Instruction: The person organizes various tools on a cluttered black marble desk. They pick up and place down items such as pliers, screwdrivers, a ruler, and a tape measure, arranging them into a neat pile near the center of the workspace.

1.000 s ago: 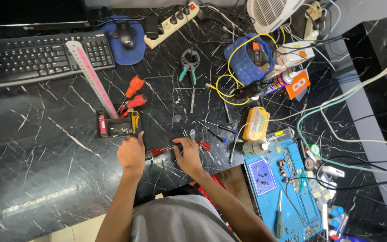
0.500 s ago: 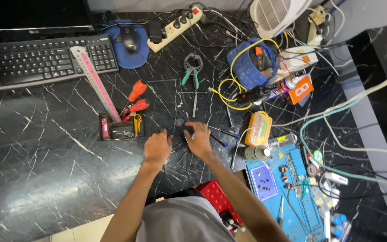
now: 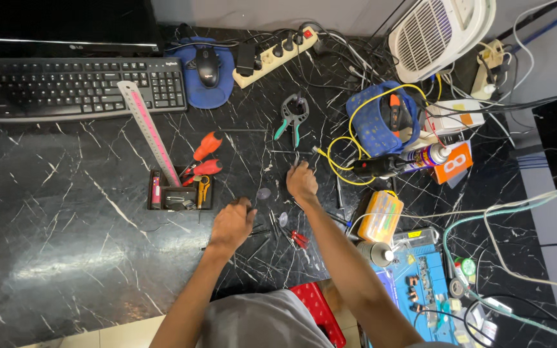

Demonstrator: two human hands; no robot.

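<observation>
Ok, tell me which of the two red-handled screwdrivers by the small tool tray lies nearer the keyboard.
The upper red-handled screwdriver, beside the ruler. The lower one lies closer to the tool tray, farther from the keyboard.

Both bare forearms extend from the lower edge of the view up and away from the body, with the left arm angled slightly rightward and the right arm angled leftward, so that the two converge toward the hands. The left hand (image 3: 232,222) is held low, back of the hand upward, fingers curled under into a loose fist; its grip contents cannot be made out. The right hand (image 3: 302,182) sits further forward, near but apart, knuckles up, fingers bent downward.
</observation>
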